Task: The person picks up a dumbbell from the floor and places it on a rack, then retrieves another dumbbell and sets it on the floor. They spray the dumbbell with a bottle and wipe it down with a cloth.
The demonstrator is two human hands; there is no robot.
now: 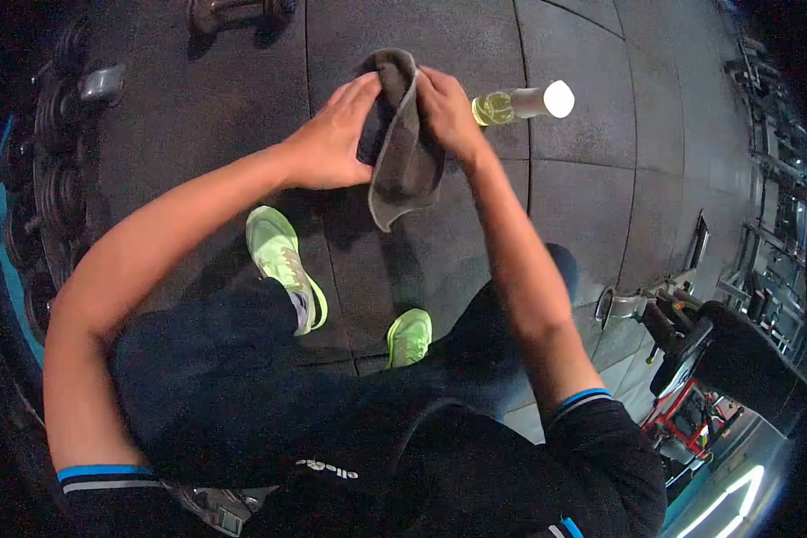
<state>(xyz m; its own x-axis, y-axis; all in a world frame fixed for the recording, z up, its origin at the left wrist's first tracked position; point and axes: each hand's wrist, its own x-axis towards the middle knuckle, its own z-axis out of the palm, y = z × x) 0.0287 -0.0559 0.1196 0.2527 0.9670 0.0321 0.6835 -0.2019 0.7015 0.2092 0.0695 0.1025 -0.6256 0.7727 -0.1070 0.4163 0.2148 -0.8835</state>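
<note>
A dark grey cloth with a lighter edge (407, 170) hangs between my two hands above the floor. My left hand (336, 139) has its fingertips on the cloth's upper left side, with the thumb spread low toward its left edge. On the upper right side, my right hand (448, 112) grips the cloth, its fingers partly hidden behind the fold. Just right of my right hand is a bottle of yellowish liquid (494, 108) with a grey and white top.
Dark rubber tiles (583, 215) cover the floor. A dumbbell (238, 13) lies at the top left, and weight plates (61, 193) line the left side. My green shoes (278, 247) are below the cloth. A padded bench (749, 368) and metal racks stand at the right.
</note>
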